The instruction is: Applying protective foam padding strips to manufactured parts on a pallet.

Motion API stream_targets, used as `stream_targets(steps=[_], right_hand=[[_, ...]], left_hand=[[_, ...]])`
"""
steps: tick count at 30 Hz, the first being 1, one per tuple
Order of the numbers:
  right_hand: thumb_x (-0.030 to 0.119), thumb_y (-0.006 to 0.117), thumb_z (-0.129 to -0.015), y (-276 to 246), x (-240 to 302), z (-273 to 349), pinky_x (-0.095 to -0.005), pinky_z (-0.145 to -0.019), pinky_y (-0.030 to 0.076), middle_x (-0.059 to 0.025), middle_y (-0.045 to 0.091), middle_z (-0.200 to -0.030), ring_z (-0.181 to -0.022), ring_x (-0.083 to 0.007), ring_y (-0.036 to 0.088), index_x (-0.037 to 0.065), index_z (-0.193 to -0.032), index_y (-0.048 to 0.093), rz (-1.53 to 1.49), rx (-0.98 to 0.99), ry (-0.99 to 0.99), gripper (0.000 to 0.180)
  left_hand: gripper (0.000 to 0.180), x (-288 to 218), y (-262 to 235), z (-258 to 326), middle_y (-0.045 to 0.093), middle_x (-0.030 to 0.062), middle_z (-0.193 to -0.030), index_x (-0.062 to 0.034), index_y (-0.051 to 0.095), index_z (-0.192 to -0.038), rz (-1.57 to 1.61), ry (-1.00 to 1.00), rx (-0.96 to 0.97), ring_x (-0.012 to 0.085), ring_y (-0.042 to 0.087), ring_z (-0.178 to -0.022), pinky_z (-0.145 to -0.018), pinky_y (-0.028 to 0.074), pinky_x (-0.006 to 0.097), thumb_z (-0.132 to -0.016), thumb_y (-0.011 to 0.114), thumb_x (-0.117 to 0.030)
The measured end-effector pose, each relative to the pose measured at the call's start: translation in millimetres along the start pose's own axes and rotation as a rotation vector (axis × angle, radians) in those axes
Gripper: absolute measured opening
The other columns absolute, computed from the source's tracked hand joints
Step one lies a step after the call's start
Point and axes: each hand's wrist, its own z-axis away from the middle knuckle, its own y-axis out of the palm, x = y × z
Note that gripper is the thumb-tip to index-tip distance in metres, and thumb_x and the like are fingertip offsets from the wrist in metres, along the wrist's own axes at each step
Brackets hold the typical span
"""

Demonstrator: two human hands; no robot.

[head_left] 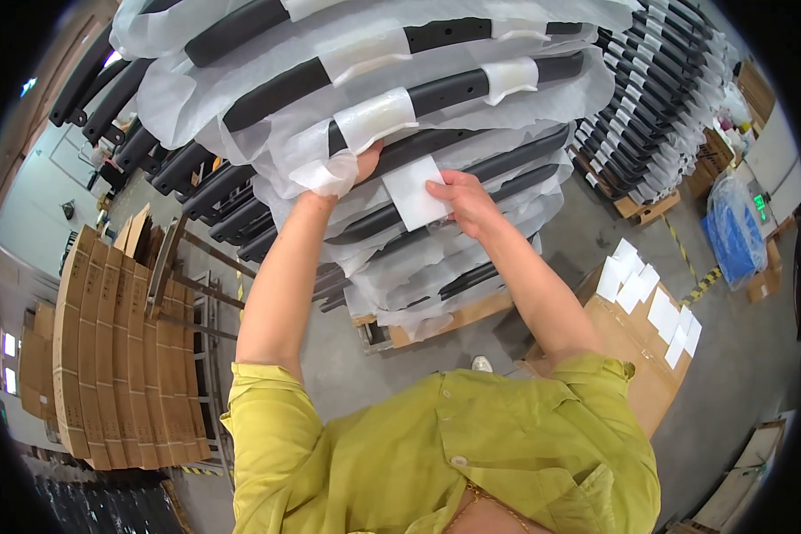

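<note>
Before me rises a stack of curved black bars point(454, 93), layered with translucent white plastic film point(240, 98) and banded with white foam strips point(374, 120). My left hand point(368, 163) reaches in under a banded bar near the middle; film lies over the wrist and its fingers are mostly hidden. In my right hand point(465, 203) is a white foam sheet point(415, 194), pinched at its right edge with the thumb on top. The sheet lies across a lower black bar, slightly tilted.
A cardboard box point(636, 356) with several white foam sheets on it stands at right. Flat brown cartons point(133, 356) are stacked at left beside a metal rack point(209, 289). Another bar stack point(650, 116) and a blue plastic-wrapped bundle point(734, 231) stand far right.
</note>
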Motion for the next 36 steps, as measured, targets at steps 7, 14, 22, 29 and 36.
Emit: stream_targets(steps=[7,14,22,29,36], right_hand=[[0.009,0.057,-0.075,1,-20,12,-0.0254,-0.061,0.048,-0.0088,0.059,-0.084,-0.070,-0.0153,0.058,-0.001,-0.092,0.054,-0.181,0.106,0.009,0.020],[0.013,0.061,-0.074,-8,-38,15,-0.0235,-0.059,0.047,-0.0097,0.060,-0.078,-0.067,-0.0158,0.058,-0.001,-0.089,0.055,-0.150,0.057,0.160,0.021],[0.016,0.060,-0.075,-10,-27,23,-0.0229,-0.053,0.045,-0.0091,0.059,-0.072,-0.061,-0.0142,0.057,-0.002,-0.079,0.056,-0.023,0.127,0.165,0.018],[0.018,0.060,-0.075,5,-2,1,-0.0212,-0.046,0.043,-0.0073,0.058,-0.066,-0.053,-0.0119,0.054,-0.001,-0.075,0.057,-0.001,0.122,0.043,0.019],[0.018,0.058,-0.076,16,-3,-10,-0.0193,-0.044,0.041,-0.0065,0.056,-0.061,-0.050,-0.0098,0.053,-0.002,-0.071,0.056,0.027,0.080,-0.067,0.021]], left_hand=[[0.026,-10,-8,1,0.059,0.0088,-0.095,-0.0132,0.058,-0.096,0.081,-0.006,-0.020,0.0277,0.053,-0.092,-0.077,0.041,0.035,-0.076,0.055,-0.030],[0.023,-29,-8,6,0.059,0.0125,-0.091,-0.0079,0.057,-0.096,-0.008,-0.007,-0.089,0.0285,0.053,-0.090,-0.077,0.040,0.035,-0.079,0.054,-0.023],[0.023,-39,12,29,0.055,0.0149,-0.096,-0.0038,0.052,-0.100,0.342,-0.369,-0.110,0.0254,0.051,-0.090,-0.077,0.038,0.032,-0.084,0.048,-0.020],[0.017,-36,-3,53,0.054,0.0116,-0.095,-0.0030,0.050,-0.097,0.272,-0.139,-0.129,0.0241,0.051,-0.088,-0.077,0.039,0.029,-0.082,0.048,-0.010],[0.023,-23,-19,48,0.057,0.0090,-0.090,-0.0056,0.053,-0.082,-0.038,0.495,-0.036,0.0234,0.055,-0.083,-0.068,0.045,0.031,-0.062,0.064,-0.001]])
